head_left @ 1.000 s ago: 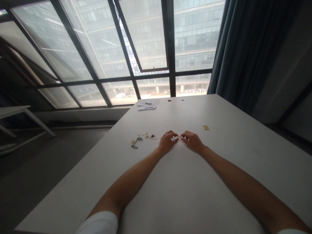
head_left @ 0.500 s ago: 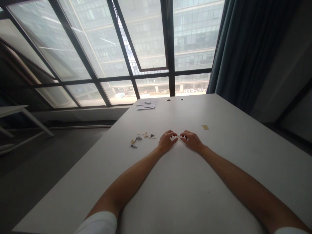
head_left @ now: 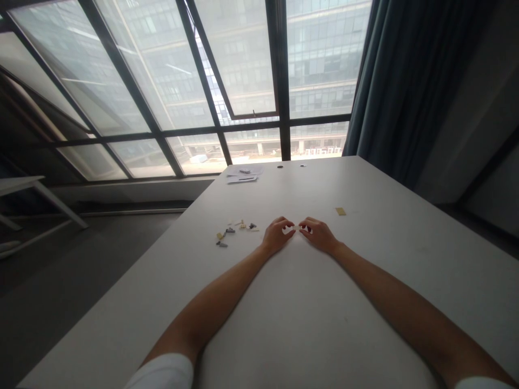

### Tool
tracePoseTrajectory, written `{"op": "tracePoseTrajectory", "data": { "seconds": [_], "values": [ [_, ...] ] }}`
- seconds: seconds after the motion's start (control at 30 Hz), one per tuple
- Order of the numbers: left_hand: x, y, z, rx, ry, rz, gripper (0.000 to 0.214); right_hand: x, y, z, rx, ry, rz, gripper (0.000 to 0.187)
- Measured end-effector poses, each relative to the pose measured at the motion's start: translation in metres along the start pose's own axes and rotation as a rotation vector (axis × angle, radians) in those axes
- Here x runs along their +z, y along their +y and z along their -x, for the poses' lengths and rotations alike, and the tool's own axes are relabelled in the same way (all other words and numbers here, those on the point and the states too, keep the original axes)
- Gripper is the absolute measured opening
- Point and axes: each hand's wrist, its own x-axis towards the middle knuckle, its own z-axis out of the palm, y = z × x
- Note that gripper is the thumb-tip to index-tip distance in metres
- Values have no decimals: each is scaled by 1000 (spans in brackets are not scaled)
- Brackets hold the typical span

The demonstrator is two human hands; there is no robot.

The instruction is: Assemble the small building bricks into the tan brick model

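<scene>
Counted one left hand [head_left: 277, 234] and one right hand [head_left: 319, 233], two bare forearms [head_left: 227, 289], two white sleeves [head_left: 164, 371] and one small pale piece [head_left: 296, 228] between them. Found three grey clumps [head_left: 230, 230] among the loose small pieces [head_left: 243, 226] to the left, with those pieces too tiny and crowded for an exact number, and to the right just one flat tan plate [head_left: 340, 211]. Totalled one near white table [head_left: 292, 302], one farther white table [head_left: 20, 185], one dark round disc [head_left: 279, 167], one dark pen-like item [head_left: 245, 179], at least two paper sheets [head_left: 233, 182] and one blue curtain [head_left: 385, 97]
</scene>
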Motion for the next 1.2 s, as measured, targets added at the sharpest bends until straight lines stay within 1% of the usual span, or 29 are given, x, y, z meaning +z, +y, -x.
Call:
{"op": "tracePoseTrajectory", "data": {
  "seconds": [0.27,0.43,0.53,0.7,0.93,1.2],
  "values": [
    [-2,1,0,3,-1,3,13,-1,-3,-1,-3,-4,7,6],
    [-2,2,0,-19,23,15,21,-2,-4,-1,0,-8,6,4],
    [-2,1,-1,-22,37,7,16,-3,-4,-1,3,-7,1,4],
    [0,-2,-1,-26,25,-4,6,-2,-4,-1,15,-1,1,5],
    [-2,-1,-2,-16,12,23,8,-1,-1,-1,10,-10,2,6],
    [-3,2,-1,22,-25,77,16,-3,-4,-1,-5,-22,34,13]
  ]
}}
